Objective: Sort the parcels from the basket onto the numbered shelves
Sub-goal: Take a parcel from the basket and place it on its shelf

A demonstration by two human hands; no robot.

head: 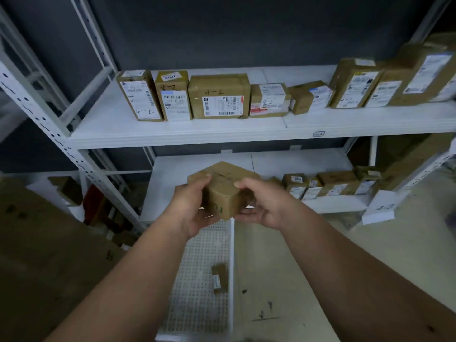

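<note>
A small brown cardboard parcel [223, 191] is held in mid-air in front of the lower white metal shelf [271, 161], above the white perforated plastic basket [197, 280]. It is clamped from both sides: left hand [191, 208] curled round its left face, right hand [260, 204] curled round its right face and underside. One small brown taped parcel [219, 278] is seen lying in the basket. A row of labelled brown boxes [219, 96], several marked "4-2", is lined up on the upper white shelf [172, 130]. More boxes [330, 185] are stood on the lower shelf, right.
</note>
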